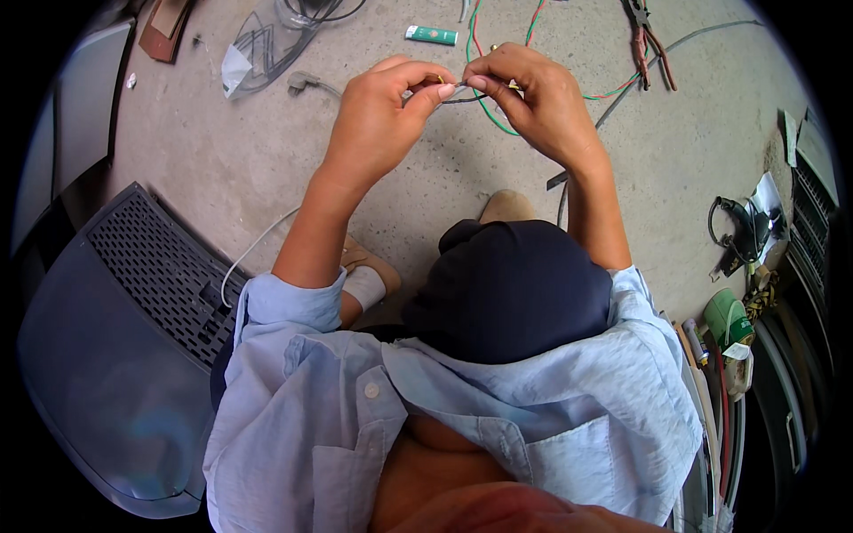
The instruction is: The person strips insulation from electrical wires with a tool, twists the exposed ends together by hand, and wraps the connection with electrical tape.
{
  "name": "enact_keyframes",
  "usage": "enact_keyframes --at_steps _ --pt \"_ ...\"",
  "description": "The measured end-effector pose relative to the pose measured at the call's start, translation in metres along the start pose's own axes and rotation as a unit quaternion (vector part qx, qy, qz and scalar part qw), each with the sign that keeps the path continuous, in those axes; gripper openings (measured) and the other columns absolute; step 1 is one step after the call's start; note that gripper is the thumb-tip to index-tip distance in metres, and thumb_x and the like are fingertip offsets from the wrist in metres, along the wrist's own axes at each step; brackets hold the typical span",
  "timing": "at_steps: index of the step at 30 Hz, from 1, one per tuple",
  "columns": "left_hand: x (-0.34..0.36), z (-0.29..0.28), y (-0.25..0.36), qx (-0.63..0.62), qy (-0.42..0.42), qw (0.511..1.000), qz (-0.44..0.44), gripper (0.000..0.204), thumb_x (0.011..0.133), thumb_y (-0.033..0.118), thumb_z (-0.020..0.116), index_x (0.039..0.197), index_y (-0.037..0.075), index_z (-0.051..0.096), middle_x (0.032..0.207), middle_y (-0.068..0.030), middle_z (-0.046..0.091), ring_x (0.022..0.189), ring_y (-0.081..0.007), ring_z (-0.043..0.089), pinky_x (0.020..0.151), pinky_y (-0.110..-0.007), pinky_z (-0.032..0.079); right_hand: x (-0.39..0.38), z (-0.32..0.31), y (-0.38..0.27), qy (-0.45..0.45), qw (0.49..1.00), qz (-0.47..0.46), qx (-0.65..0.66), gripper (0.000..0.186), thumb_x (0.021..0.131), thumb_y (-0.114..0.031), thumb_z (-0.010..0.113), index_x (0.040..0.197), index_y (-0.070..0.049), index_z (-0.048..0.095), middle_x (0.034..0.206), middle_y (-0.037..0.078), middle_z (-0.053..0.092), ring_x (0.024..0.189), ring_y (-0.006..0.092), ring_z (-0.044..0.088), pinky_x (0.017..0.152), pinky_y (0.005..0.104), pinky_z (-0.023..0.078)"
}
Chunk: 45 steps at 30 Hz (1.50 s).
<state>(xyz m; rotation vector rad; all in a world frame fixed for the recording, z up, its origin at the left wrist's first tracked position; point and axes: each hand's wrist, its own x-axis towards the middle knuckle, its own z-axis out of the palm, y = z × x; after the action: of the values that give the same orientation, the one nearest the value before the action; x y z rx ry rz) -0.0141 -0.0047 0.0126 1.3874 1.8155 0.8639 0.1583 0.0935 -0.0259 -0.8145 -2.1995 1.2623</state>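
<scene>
Both my hands are up over the concrete floor, fingertips close together. My left hand (380, 115) pinches a thin wire end between thumb and forefinger. My right hand (538, 102) is closed in a pinch on a wire at the same spot, with a small yellowish bit by its fingers. A dark cable (464, 99) runs just below the fingertips, between the hands. At the left, a grey plug (304, 82) lies on the floor with its cord leading toward my left hand. Green and red wires (487, 111) loop around and behind my right hand; the fingers hide the exact joint.
Pliers (641, 40) with reddish handles lie at the far right, beside a long grey cable (702, 34). A small green box (432, 35) and a clear plastic bag (267, 53) are beyond my hands. A dark perforated casing (155, 258) stands left; a green container (727, 318) stands right.
</scene>
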Motion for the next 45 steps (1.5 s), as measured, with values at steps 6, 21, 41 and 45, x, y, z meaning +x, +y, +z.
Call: enact_keyframes --at_steps 6,21,41,45 --pt "-0.001 0.001 0.0 0.042 0.003 0.999 0.021 0.013 0.085 0.012 0.066 0.094 0.003 0.07 0.085 -0.0038 0.065 0.075 -0.0104 0.06 0.064 -0.023 0.047 -0.001 -0.001 0.001 -0.022 1.0 0.002 0.009 0.008 0.083 -0.011 0.065 0.09 -0.007 0.068 0.082 0.007 0.064 0.076 0.0241 0.061 0.066 0.0341 0.048" --pt "-0.005 0.001 0.001 0.035 0.018 0.999 0.013 0.012 0.083 0.013 0.067 0.091 0.004 0.07 0.082 -0.0047 0.064 0.073 -0.0131 0.06 0.061 -0.025 0.046 -0.002 0.004 0.003 -0.011 0.997 -0.008 0.077 0.01 0.081 -0.008 0.068 0.091 -0.006 0.068 0.084 0.005 0.066 0.078 0.0195 0.061 0.064 0.0295 0.047" --pt "-0.004 0.005 -0.002 0.03 0.028 0.997 0.061 0.011 0.079 0.011 0.07 0.089 0.005 0.072 0.083 -0.0065 0.067 0.071 -0.0179 0.064 0.063 -0.028 0.05 -0.005 0.003 0.006 -0.032 0.996 0.028 0.074 0.011 0.085 -0.01 0.066 0.091 -0.002 0.067 0.08 0.005 0.063 0.078 0.0155 0.057 0.075 0.0295 0.046" --pt "-0.004 0.006 -0.002 0.003 0.018 1.0 0.013 0.012 0.079 0.012 0.07 0.086 0.004 0.072 0.083 -0.0065 0.068 0.072 -0.016 0.065 0.064 -0.027 0.05 -0.006 0.003 0.01 -0.036 0.994 0.032 0.101 0.014 0.085 -0.015 0.066 0.092 -0.003 0.069 0.081 0.006 0.064 0.078 0.0173 0.057 0.073 0.0309 0.046"
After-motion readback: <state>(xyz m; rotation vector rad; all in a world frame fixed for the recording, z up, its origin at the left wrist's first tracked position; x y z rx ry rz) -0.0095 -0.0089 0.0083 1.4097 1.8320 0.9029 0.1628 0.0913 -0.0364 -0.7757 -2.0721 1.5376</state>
